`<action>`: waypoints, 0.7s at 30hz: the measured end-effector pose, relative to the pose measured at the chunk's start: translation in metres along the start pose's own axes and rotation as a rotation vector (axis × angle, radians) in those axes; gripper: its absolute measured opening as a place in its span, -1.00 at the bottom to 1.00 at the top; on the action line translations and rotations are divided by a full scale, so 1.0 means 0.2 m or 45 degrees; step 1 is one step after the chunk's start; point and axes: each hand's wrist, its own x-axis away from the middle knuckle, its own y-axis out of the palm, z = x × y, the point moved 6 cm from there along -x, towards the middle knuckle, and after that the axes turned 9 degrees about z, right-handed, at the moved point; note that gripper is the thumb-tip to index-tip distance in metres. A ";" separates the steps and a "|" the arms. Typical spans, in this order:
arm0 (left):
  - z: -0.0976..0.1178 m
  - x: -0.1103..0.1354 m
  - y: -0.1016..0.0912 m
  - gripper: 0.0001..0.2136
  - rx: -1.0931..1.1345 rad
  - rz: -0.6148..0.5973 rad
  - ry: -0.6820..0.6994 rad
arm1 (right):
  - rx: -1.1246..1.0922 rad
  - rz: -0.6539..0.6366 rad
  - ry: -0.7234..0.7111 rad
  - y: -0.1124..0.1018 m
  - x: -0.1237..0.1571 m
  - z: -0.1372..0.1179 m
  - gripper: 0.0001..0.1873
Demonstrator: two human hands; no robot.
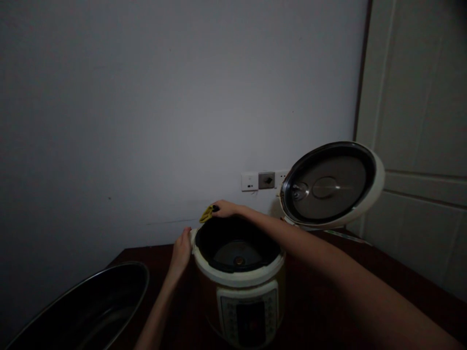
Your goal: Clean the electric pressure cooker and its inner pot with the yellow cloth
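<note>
An electric cooker (239,281) with a white rim and a front button panel stands in the middle, with no inner pot in it. Its round lid (333,184) is swung up on the right, inner side facing me. My left hand (181,250) is closed around the white side handle at the cooker's left. Over the far left part of the rim, my right hand (224,209) pinches a folded yellow cloth (207,214); whether the cloth touches the rim is hard to tell. My right forearm crosses the cooker's right back edge.
A dark pot or bowl (144,277) with a shiny rim is at the lower left. The cooker stands on a dark reddish table (156,250) against a grey wall (146,121). Wall sockets (250,182) sit behind the cooker, and a pale panelled door (419,136) is at the right.
</note>
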 end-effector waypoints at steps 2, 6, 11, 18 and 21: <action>0.00 0.00 0.01 -0.55 -0.002 -0.027 0.019 | 0.015 0.025 0.053 -0.02 0.01 0.05 -0.67; -0.01 0.00 0.01 -0.55 0.016 -0.026 0.027 | 0.062 0.053 0.146 -0.05 0.01 0.12 -0.70; -0.01 0.00 0.00 -0.55 0.015 -0.009 0.021 | 0.134 0.079 0.224 -0.09 0.01 0.16 -0.76; 0.00 0.01 0.00 -0.56 0.005 0.005 0.053 | 0.265 0.131 0.312 -0.23 0.15 0.25 -0.76; -0.01 0.00 0.00 -0.57 0.019 0.047 0.048 | 0.344 0.123 0.369 -0.30 0.24 0.28 -0.78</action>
